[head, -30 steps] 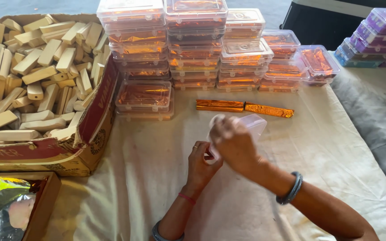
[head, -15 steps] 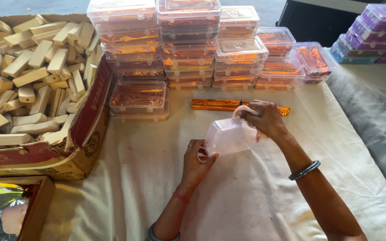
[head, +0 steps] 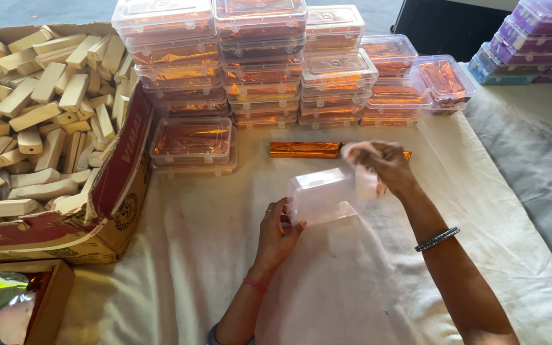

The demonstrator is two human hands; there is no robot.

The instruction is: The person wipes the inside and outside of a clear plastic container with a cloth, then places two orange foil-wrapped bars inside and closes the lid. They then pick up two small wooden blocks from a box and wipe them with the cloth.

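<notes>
Head view: your two hands hold one empty clear plastic box over the cloth-covered table.

Your left hand (head: 278, 234) grips the near left end of the clear box (head: 322, 196), fingers curled on it; your right hand (head: 381, 165) clamps its far right end, where the lid (head: 367, 183) hangs partly open. Just beyond lie gold-wrapped bars (head: 304, 149) on the white cloth (head: 352, 294). Farther off stand stacks of filled boxes (head: 260, 61). Far left, a cardboard carton (head: 113, 191) holds pale wooden blocks (head: 39, 115).
</notes>
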